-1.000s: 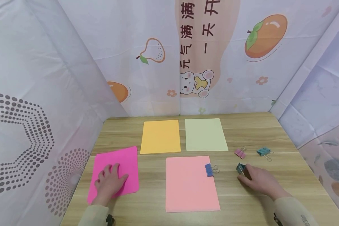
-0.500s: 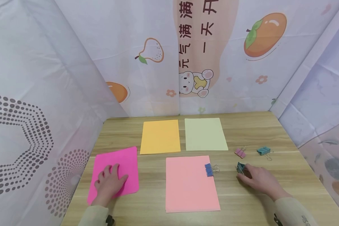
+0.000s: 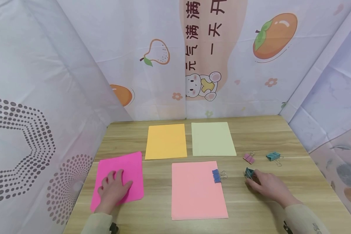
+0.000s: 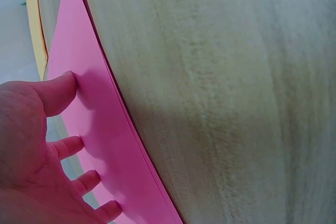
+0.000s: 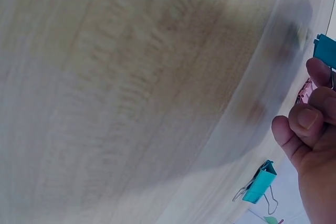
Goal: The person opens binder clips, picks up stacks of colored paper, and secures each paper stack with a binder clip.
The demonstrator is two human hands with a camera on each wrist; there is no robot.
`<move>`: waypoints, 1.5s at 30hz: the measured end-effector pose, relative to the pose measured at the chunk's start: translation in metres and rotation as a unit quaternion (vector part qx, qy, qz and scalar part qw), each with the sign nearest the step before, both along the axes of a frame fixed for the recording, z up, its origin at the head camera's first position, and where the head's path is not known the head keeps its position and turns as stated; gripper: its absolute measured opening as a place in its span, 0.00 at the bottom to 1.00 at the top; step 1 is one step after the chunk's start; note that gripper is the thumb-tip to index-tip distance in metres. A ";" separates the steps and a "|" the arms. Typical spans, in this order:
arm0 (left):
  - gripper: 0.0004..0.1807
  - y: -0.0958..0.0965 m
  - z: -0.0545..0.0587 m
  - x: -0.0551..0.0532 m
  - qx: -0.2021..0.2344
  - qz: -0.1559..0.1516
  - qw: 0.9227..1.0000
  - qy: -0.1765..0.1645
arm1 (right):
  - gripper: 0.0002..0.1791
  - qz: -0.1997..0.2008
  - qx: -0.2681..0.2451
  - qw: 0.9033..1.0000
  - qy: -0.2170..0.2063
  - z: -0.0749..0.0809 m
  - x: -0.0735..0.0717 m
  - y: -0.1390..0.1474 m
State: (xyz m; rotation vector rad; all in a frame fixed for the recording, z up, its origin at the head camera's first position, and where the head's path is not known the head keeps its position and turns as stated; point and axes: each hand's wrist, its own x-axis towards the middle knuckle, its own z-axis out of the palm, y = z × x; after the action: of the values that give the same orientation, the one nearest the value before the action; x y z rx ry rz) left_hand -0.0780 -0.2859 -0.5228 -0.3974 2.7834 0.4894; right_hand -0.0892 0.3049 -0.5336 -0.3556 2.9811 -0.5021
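My left hand rests on a bright pink sheet of paper at the table's left, fingers spread and fingertips touching it. In the left wrist view, a thin second edge shows along the side of this paper. On the right side, my right hand pinches a teal binder clip between thumb and fingers. The right wrist view catches only part of that clip at the frame's edge. A second teal binder clip and a small pink binder clip lie beyond the right hand.
A light pink sheet lies mid-table, with a blue binder clip at its right edge. Behind it are an orange-yellow sheet and a pale green sheet. Printed curtains stand around the back and sides of the wooden table.
The teal clip in my right hand has turned slightly since a second ago. My left hand stays in place on the bright pink paper.
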 end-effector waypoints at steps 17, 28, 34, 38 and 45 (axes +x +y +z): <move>0.45 -0.002 0.000 0.000 0.000 -0.001 1.000 0.008 | 0.19 0.029 0.007 1.000 -0.005 0.004 -0.001 -0.005; 0.44 -0.006 0.000 -0.001 -0.004 0.006 0.999 0.035 | 0.19 0.037 0.012 0.999 -0.003 0.008 -0.002 -0.009; 0.45 -0.019 0.006 -0.003 -0.004 0.037 0.998 0.041 | 0.18 0.049 0.018 0.999 0.001 0.011 -0.003 -0.011; 0.51 -0.031 0.008 -0.004 0.004 0.075 0.997 0.012 | 0.17 0.056 0.020 0.998 0.008 0.011 -0.003 -0.011; 0.61 -0.044 0.008 -0.004 0.030 0.112 0.993 -0.026 | 0.16 0.064 0.024 0.997 0.019 0.012 -0.002 -0.011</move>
State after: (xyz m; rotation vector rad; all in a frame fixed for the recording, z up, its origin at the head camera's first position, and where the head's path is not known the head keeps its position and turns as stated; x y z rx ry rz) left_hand -0.0819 -0.3301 -0.5152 -0.7019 2.6798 0.6029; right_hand -0.0907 0.2941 -0.5215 -0.5533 2.9747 -0.4141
